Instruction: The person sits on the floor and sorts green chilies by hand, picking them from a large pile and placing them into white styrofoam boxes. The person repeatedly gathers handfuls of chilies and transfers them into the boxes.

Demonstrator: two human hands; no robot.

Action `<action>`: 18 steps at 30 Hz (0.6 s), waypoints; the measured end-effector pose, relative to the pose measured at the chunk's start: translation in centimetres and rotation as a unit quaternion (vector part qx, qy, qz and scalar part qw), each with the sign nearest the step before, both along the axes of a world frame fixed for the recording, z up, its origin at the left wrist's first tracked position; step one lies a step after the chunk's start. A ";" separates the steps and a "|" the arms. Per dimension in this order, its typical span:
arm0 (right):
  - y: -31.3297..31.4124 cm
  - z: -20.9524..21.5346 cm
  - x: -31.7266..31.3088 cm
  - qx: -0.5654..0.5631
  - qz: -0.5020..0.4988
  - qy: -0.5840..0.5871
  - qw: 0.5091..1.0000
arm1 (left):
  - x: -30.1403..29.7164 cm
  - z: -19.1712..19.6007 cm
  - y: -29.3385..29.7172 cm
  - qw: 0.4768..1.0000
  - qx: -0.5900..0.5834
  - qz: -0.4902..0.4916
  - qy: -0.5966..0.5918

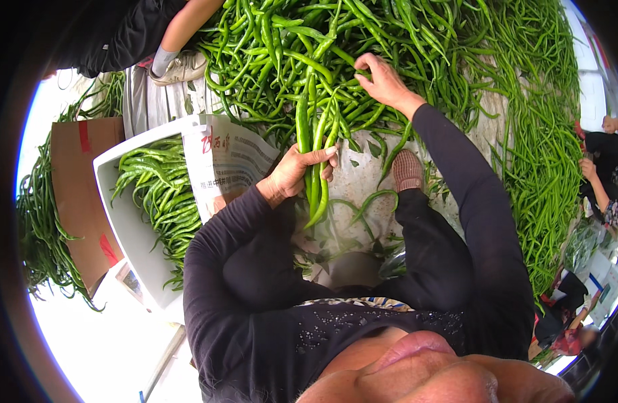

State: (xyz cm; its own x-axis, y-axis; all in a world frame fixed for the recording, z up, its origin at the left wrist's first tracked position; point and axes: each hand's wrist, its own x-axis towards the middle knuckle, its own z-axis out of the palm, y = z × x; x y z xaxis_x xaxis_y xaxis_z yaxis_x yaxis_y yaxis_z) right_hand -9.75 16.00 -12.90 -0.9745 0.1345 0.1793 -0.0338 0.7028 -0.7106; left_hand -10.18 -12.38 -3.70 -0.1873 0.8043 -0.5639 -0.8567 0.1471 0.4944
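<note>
Between the thumb and fingers of my left hand (pixel 295 171) is a bunch of long green chili peppers (pixel 303 124). They lie roughly side by side, their lower ends sticking out below my fist and their upper ends over the big pile of chili peppers (pixel 416 33). My right hand (pixel 384 84) is over the same pile, to the right of the bunch. Its fingers are curled, with a gap between thumb and forefinger, and I see no pepper held in it.
At the left stands a white box (pixel 137 258) of peppers, newspaper (pixel 225 158) over its near side. Beyond it is a cardboard panel (pixel 87 188). Another person's shoe (pixel 180 68) rests at the upper left. My own shoe (pixel 408 169) is by the pile; other people sit far right.
</note>
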 end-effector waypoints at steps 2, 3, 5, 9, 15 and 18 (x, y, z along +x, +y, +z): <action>-1.8 1.4 -1.3 -0.009 -0.026 -0.011 1.000 | 0.3 -0.4 0.2 1.000 -0.008 -0.005 0.000; -2.4 1.5 -2.0 -0.001 -0.063 -0.040 0.997 | 0.5 -0.1 0.5 1.000 -0.015 -0.006 0.000; -2.5 1.3 -3.0 0.062 -0.128 -0.070 0.987 | 0.7 0.3 1.0 1.000 -0.020 -0.012 0.008; -1.2 1.9 -4.7 0.225 -0.125 -0.107 0.960 | 0.6 -0.3 0.7 1.000 -0.019 -0.003 -0.001; 0.1 9.0 -4.8 0.154 -0.052 -0.020 0.987 | 0.0 -0.5 0.3 0.999 -0.034 0.023 -0.005; 1.5 8.7 0.3 -0.024 -0.025 -0.176 0.984 | -0.5 -0.2 0.5 0.999 -0.021 0.032 0.002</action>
State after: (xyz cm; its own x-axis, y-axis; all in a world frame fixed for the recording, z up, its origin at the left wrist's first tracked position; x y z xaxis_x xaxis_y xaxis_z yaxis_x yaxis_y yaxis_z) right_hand -9.46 17.51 -4.18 -0.9674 0.1831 -0.1752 0.2531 0.6624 -0.7051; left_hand -10.65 -11.90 -3.94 -0.2400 0.7662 -0.5962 -0.8629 0.1129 0.4925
